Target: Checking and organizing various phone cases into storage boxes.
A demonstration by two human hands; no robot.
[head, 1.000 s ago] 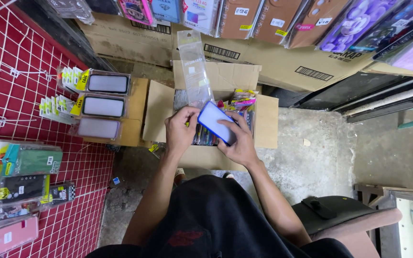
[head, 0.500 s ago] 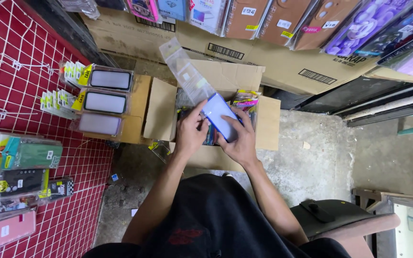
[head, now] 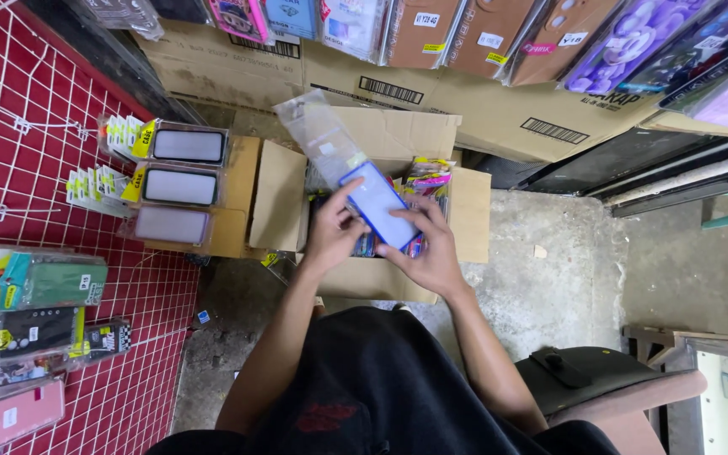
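Observation:
Both hands are over an open cardboard box packed with phone cases in colourful packets. My right hand grips a blue-rimmed phone case from its lower right side. My left hand pinches the mouth of a clear plastic sleeve where the case's upper end meets it. The sleeve slants up and to the left, away from the case.
A red wire-grid display panel on the left carries packaged phone cases. More packaged cases hang over large cardboard boxes at the back. A chair stands at lower right on the concrete floor.
The clear sleeve has swung from upright to slanting left, and the blue case has turned to line up with its mouth. Both hands stayed over the box.

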